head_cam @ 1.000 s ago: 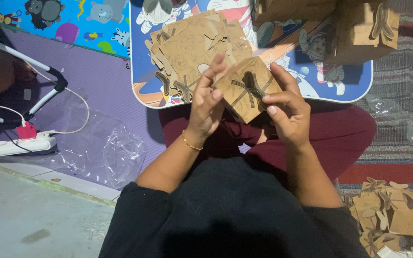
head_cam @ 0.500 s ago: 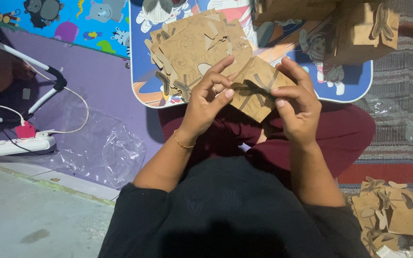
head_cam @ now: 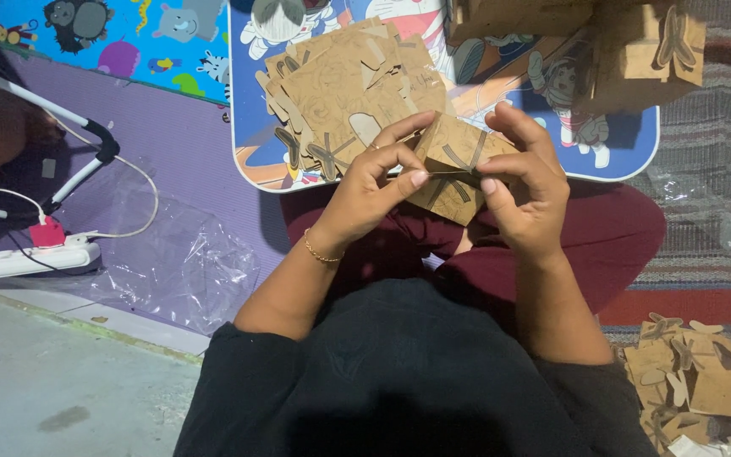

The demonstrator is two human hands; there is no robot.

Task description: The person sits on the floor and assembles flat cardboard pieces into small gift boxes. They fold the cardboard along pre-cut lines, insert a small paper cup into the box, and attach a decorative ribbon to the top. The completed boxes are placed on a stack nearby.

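Note:
I hold a small brown cardboard box (head_cam: 453, 169) with a ribbon-shaped flap above my lap. My left hand (head_cam: 374, 182) pinches its near edge between thumb and forefinger. My right hand (head_cam: 524, 173) grips its right side, fingers curled over the top. A gold bracelet circles my left wrist. Just beyond the box a stack of flat brown cardboard blanks (head_cam: 344, 85) lies on a small cartoon-printed tray table (head_cam: 611, 161).
Folded brown boxes (head_cam: 636, 51) stand at the table's far right. More cardboard blanks (head_cam: 695, 381) lie on the striped rug by my right knee. Clear plastic wrap (head_cam: 179, 262), a white power strip (head_cam: 19, 258) with cables and a colourful play mat (head_cam: 112, 38) lie to my left.
The box has tilted and turned in my hands. My left fingers moved from its top face to pinch its edge, and my right hand shifted up over its right side.

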